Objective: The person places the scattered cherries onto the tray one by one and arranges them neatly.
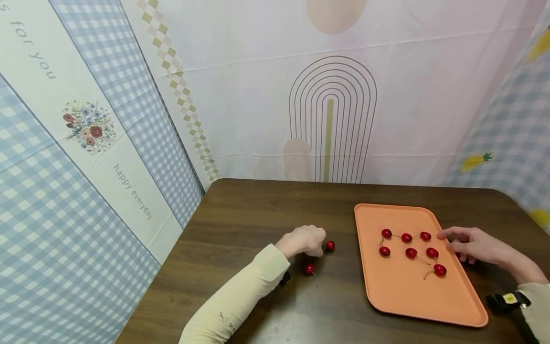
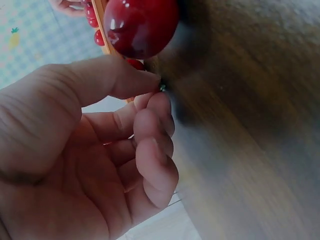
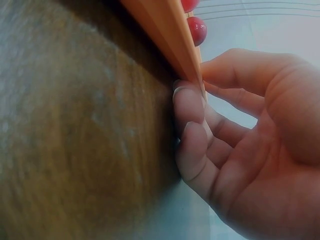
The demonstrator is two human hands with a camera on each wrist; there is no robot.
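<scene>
My left hand [image 1: 304,240] is low over the table, left of the tray. Its thumb and forefinger pinch the stem of a red cherry [image 1: 330,246]; a green stem tip [image 2: 162,88] shows at the fingertips in the left wrist view. Nearer to me, a second cherry [image 1: 309,269] lies on the table with its stem pointing my way. Several cherries [image 1: 406,237] with stems lie on the orange tray [image 1: 408,298], toward its far half. At the tray's right edge, my right hand [image 1: 479,244] grips the rim [image 3: 192,60] between thumb and fingers.
The dark wooden table [image 1: 240,210] has rounded far corners. A pale printed cloth [image 1: 258,110] hangs behind it, with blue checked cloth [image 1: 142,229] on the left and more at the right. A black strap [image 1: 509,301] circles the right wrist.
</scene>
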